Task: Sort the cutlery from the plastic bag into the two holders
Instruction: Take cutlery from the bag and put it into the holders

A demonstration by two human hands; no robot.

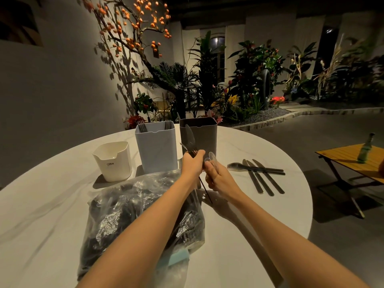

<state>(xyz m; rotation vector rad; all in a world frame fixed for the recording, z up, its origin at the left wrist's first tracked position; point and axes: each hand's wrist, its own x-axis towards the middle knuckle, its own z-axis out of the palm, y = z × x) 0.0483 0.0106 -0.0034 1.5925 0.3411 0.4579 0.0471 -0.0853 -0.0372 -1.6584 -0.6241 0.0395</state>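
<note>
Bag (133, 206) w/ cutlery nearest; forks (142, 126) in grey holder (157, 150)

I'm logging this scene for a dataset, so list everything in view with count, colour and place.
plastic bag: one, clear, dark contents, near table edge
white holder: one, left
grey-blue holder: one, centre, forks inside
brown holder: one, right of it
loose cutlery: several dark pieces, on table at right
round table: one, white
wooden side table: one, far right
green bottle: one, on it
plants: many, behind
left hand: grips dark cutlery
right hand: holds a clear spoon
</note>
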